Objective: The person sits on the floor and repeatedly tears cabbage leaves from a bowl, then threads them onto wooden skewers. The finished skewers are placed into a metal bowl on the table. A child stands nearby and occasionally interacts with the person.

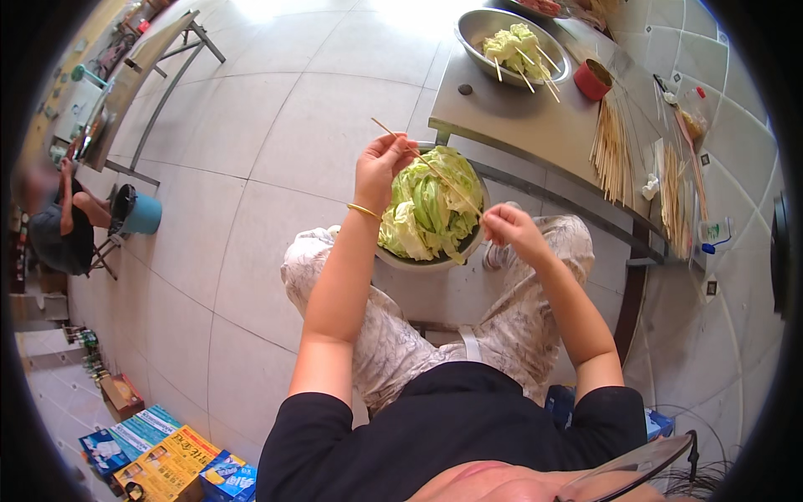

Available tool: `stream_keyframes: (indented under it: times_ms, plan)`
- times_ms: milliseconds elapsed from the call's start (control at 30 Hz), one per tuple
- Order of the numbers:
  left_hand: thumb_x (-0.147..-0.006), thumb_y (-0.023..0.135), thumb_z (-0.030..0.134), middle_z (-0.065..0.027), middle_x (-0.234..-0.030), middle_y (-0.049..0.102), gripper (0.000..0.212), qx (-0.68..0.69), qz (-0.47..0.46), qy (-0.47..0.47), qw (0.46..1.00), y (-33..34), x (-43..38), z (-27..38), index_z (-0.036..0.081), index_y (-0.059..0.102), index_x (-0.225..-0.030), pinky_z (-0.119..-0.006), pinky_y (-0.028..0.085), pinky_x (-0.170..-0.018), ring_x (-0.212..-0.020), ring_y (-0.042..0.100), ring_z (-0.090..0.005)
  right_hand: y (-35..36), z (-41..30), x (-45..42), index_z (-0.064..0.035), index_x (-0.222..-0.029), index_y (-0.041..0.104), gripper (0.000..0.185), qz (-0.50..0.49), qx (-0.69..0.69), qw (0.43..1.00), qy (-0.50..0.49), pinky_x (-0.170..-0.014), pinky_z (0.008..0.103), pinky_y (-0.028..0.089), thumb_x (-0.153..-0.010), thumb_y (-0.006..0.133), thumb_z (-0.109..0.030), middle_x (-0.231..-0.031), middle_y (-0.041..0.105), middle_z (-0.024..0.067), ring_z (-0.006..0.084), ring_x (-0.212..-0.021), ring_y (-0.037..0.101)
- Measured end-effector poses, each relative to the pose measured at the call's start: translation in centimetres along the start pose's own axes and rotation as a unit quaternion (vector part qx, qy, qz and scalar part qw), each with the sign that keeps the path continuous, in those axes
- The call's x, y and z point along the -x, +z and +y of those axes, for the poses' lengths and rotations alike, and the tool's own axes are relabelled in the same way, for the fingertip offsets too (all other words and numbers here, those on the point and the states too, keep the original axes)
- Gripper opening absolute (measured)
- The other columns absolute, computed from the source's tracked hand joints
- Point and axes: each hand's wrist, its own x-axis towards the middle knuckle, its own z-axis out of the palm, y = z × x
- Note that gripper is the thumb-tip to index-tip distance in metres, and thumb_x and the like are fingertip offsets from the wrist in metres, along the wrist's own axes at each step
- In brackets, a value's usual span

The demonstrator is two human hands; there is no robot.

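Observation:
A thin wooden skewer [448, 182] slants over a round basin [433, 267] heaped with cut cabbage leaves [433, 201]. My left hand [384, 160] pinches it near its upper left end, which sticks out past the fingers. At the skewer's lower right end, my right hand [508, 229] is closed around it. No leaf can be made out on the skewer. The basin stands low between my knees. On the metal table at the upper right, a steel bowl [467, 50] holds leaves threaded on several skewers [526, 78].
The metal table [521, 125] bears a red tin [593, 80], loose bundles of skewers [611, 150] and a plastic bottle [715, 231]. At the far left a seated person [63, 226] is beside a blue bucket [143, 213]. Cardboard boxes [166, 461] stand at the lower left.

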Motion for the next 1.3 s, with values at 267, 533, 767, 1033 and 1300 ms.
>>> stream_keyframes:
  times_ms: [267,533,767,1033,1300]
  plan:
    - [-0.091,0.062,0.013,-0.0112,-0.092,0.068,0.012,0.098,0.030,-0.032,0.994,-0.3,-0.4,-0.4,0.002,0.060,-0.095,-0.020,0.056,-0.068,-0.082,0.066,-0.0144,-0.9,-2.5,-2.4,-0.0026,-0.109,0.063,0.019,0.139,-0.280,0.921,-0.233,-0.058,0.0187,0.046,-0.093,0.058,-0.013,-0.089,0.067,0.0064,0.0088,-0.075,0.059]
    - [-0.083,0.072,0.028,-0.0092,-0.091,0.069,0.030,-0.175,-0.121,-0.080,0.974,0.9,0.7,-0.3,0.003,0.064,-0.097,-0.029,0.052,-0.075,-0.085,0.066,-0.0178,1.2,-2.0,-5.2,-0.0016,-0.102,0.061,0.018,0.188,-0.185,0.928,-0.264,-0.064,0.0229,0.049,-0.096,0.054,-0.016,-0.089,0.065,0.0058,0.0120,-0.082,0.060]
    - [-0.067,0.080,0.049,-0.0150,-0.089,0.068,0.061,-0.717,-0.108,-0.130,0.676,-2.7,2.1,-0.2,-0.002,0.064,-0.097,-0.033,0.051,-0.072,-0.081,0.065,-0.0237,0.5,-1.4,-4.0,-0.0047,-0.090,0.057,0.028,0.225,-0.138,0.935,-0.236,-0.050,0.0207,0.039,-0.101,0.043,-0.026,-0.069,0.055,0.0024,0.0082,-0.055,0.050]
    - [-0.069,0.079,0.040,-0.0130,-0.083,0.066,0.055,-0.671,-0.108,-0.116,0.725,-4.3,3.7,-2.6,-0.002,0.060,-0.100,-0.033,0.051,-0.069,-0.077,0.064,-0.0228,2.6,0.6,-3.7,-0.0032,-0.087,0.059,0.030,0.120,-0.058,0.985,-0.107,-0.048,0.0203,0.029,-0.100,0.046,-0.027,-0.060,0.044,-0.0038,0.0042,-0.053,0.038]
    - [-0.075,0.075,0.020,-0.0097,-0.086,0.064,0.044,-0.560,-0.054,-0.069,0.824,-5.7,2.4,-3.8,-0.004,0.056,-0.107,-0.028,0.052,-0.066,-0.077,0.061,-0.0143,2.4,1.4,-4.3,-0.0030,-0.085,0.059,0.031,0.109,-0.067,0.986,-0.106,-0.050,0.0206,0.031,-0.099,0.047,-0.027,-0.060,0.044,-0.0043,0.0045,-0.054,0.039]
